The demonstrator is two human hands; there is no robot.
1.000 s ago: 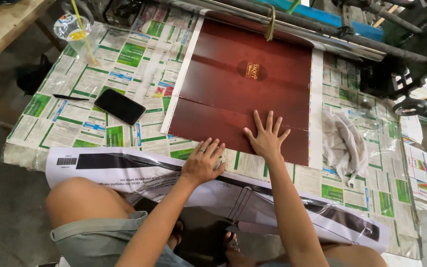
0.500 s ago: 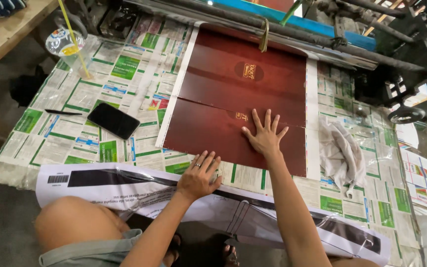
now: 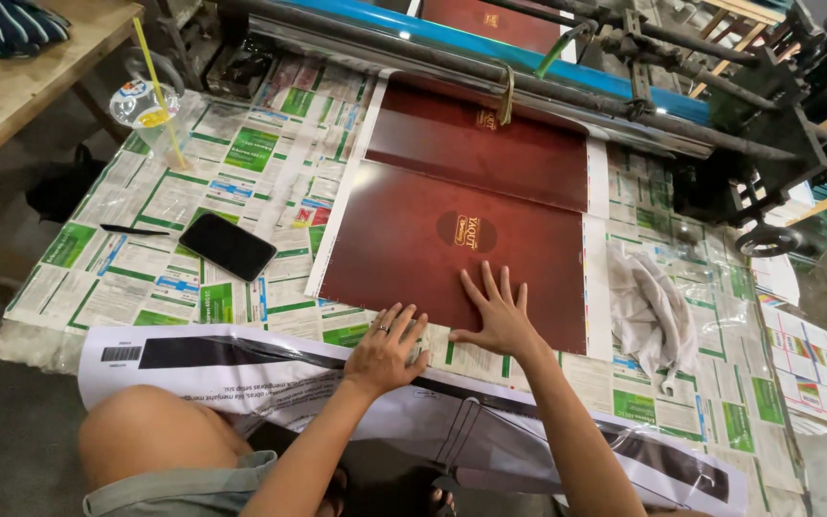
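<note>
While the dark red printed sheet (image 3: pixel 452 244) lies on the newspaper-covered table (image 3: pixel 193 191) below the machine roller (image 3: pixel 490 72), my right hand (image 3: pixel 500 316) presses flat on its near edge, fingers spread; my left hand (image 3: pixel 385 349) rests open beside it, steadying.

A glossy dark-red printed sheet (image 3: pixel 452 239) with white margins carries a small gold emblem. The newspaper-covered table (image 3: pixel 193 201) shows green, white and grey blocks. A flat black phone (image 3: pixel 228 246) lies there, beside a clear plastic cup (image 3: pixel 145 110) with yellow drink and yellow straw. A crumpled white cloth (image 3: pixel 658 306) is plain.
</note>
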